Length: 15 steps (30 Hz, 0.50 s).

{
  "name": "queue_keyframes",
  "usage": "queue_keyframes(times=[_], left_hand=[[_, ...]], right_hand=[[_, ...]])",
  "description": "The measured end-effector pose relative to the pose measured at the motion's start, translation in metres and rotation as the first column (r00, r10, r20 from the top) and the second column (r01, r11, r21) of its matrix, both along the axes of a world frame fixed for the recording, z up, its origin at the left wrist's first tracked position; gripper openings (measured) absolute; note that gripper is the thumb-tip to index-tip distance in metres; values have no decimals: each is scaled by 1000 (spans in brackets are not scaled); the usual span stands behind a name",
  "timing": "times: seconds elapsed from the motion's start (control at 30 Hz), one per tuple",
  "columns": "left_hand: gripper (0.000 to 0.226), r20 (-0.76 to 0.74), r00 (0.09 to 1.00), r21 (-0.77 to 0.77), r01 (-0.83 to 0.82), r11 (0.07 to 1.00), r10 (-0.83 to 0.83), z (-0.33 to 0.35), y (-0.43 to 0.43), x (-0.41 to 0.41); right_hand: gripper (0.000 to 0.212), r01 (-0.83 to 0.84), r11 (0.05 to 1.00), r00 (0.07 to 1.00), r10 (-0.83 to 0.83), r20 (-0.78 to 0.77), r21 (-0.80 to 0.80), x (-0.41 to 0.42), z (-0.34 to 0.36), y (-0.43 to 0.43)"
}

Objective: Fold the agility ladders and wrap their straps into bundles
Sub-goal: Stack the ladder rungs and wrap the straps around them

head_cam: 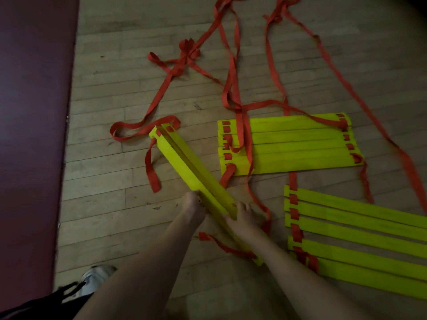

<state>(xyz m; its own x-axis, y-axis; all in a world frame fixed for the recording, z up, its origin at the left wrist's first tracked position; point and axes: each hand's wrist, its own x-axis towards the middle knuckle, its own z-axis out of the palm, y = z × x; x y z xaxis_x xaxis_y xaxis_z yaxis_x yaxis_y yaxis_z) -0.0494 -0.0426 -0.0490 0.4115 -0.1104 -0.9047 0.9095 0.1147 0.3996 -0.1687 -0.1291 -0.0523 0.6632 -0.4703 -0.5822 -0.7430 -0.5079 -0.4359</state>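
- The left hand (193, 209) and the right hand (242, 219) clamp the stack of yellow rungs (184, 167) from either side, with fingers curled round its near part.
- The stack stands on edge on the wooden floor (104, 176), angled away to the upper left. Its leaves gape a little at the far end.
- Red straps (151, 172) trail from it, loose and crossed. One runs beneath the right forearm.
- A flat set of rungs (288, 144) and a nearer set (360, 228) lie to the right, ungathered.
- Risk: gripped only near one end, the stack may fan open. The crossed straps could also snag or knot during wrapping.
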Motion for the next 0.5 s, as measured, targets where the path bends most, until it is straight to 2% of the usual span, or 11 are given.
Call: queue_keyframes(times=[0.07, 0.13, 0.2, 0.27, 0.33, 0.4, 0.5], left_hand=[[31, 9, 998, -52, -55, 997, 56, 14, -3, 0], [41, 28, 999, -145, -28, 989, 32, 29, -4, -5], [34, 45, 995, -160, 94, 983, -88, 38, -3, -15], [23, 16, 990, -124, 138, 983, -137, 45, 0, -26], [21, -12, 993, -79, 120, 990, -121, 52, 4, -33], [26, -22, 994, -103, 104, 989, -106, 62, 5, -39], [26, -3, 996, -186, 90, 979, -92, 86, 2, -40]], right_hand=[[50, -20, 995, 1000, 21, -14, 95, -3, 8, 0], [45, -58, 987, 997, 49, 63, 148, -9, 18, 4], [47, -82, 977, 991, 58, 124, 195, -16, 28, 10], [53, -105, 966, 987, 73, 141, 237, -22, 40, 14], [63, -174, 962, 980, 147, 137, 210, -27, 51, 15], [72, -245, 958, 965, 226, 133, 151, -33, 63, 13], [75, -216, 963, 954, 174, 242, 159, -36, 85, 8]])
